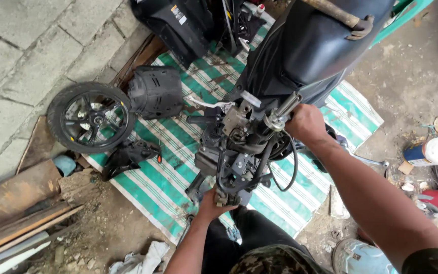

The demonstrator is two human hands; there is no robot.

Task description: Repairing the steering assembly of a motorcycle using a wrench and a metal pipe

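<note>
1. My right hand [306,123] grips a bare metal fork tube [281,111] of the stripped scooter front end [239,147].
2. My left hand [213,200] clasps its lower end, among black cables.
3. It stands mid-mat on the green-striped mat [163,177], greasy, panels off.
4. A loose wheel [91,117] lies at the mat's left edge.

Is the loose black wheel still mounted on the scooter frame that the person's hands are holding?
No. The black wheel lies flat on the striped mat, apart from the scooter frame.
</note>
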